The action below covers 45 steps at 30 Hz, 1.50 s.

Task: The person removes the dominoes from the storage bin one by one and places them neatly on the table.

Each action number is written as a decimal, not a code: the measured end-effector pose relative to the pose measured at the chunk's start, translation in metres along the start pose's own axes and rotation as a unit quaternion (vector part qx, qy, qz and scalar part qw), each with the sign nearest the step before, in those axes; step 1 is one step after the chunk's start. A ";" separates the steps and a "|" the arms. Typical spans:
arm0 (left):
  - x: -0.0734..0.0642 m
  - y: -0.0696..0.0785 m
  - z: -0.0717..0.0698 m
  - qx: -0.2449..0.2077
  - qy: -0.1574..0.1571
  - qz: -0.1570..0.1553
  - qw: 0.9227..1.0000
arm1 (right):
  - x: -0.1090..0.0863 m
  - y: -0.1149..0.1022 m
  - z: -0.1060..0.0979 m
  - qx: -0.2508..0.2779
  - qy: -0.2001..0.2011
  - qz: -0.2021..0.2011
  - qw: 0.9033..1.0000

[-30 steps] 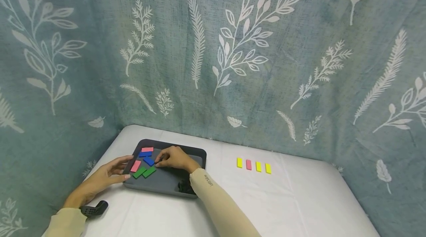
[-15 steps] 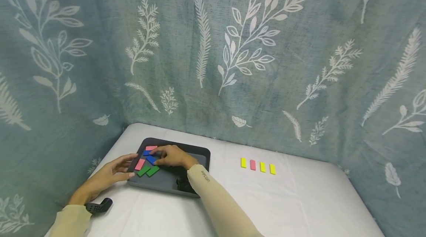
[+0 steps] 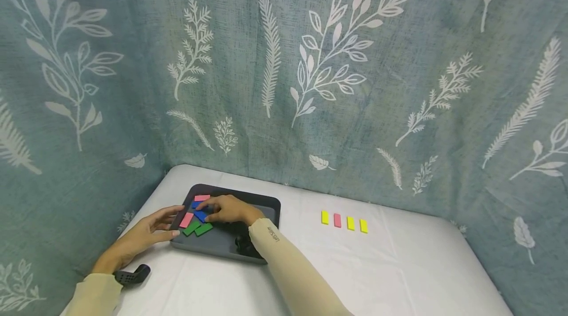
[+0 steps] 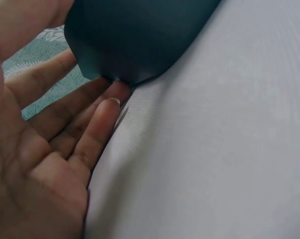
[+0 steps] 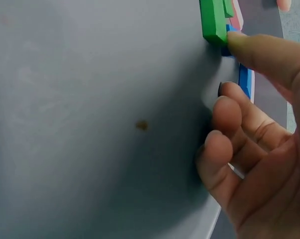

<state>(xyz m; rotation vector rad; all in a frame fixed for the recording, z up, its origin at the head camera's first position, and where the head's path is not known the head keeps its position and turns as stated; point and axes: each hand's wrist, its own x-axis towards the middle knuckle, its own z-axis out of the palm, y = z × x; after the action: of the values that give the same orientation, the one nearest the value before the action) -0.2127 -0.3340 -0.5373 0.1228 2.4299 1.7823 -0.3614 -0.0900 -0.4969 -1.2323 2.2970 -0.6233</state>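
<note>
My right hand (image 3: pixel 228 208) is low over the dark grey tray (image 3: pixel 217 246), its thumb touching a blue block (image 3: pixel 201 216). The index finger reaches to the block's upper left; in the right wrist view a gap separates the thumb from the loosely bent fingers (image 5: pixel 219 152). A second blue block (image 3: pixel 195 204) and a pink block (image 3: pixel 202 197) lie just beyond. Nearer me are two green blocks (image 3: pixel 203 228) and another pink one (image 3: pixel 186 220). With spread, relaxed fingers and thumb, my left hand (image 3: pixel 137 237) touches the tray's left side.
To the right of the tray, three yellow blocks (image 3: pixel 350 223) and one pink block (image 3: pixel 337 220) stand in a row on the white-covered table (image 3: pixel 399 257). A leaf-patterned teal curtain (image 3: pixel 275 148) hangs behind and at the sides. Each wrist wears a dark camera (image 3: pixel 133 274).
My right hand has shifted left to the blue blocks; its index has since drawn back slightly toward me. The nearer blue block has moved a little. The left hand keeps its place at the tray.
</note>
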 end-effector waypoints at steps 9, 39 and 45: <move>0.001 0.004 0.002 0.008 0.002 -0.012 1.000 | -0.009 0.012 -0.003 0.061 0.028 0.032 0.997; 0.001 -0.002 0.002 0.019 0.001 -0.011 1.000 | -0.033 0.024 -0.008 0.153 0.113 0.046 0.981; 0.000 -0.001 0.003 0.026 0.005 -0.011 1.000 | -0.043 0.026 -0.015 0.165 0.129 0.046 0.977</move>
<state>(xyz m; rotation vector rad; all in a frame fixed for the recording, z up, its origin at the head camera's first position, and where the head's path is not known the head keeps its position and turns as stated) -0.2127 -0.3318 -0.5393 0.0906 2.4763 1.7152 -0.3657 -0.0380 -0.4928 -0.9270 2.3146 -1.1347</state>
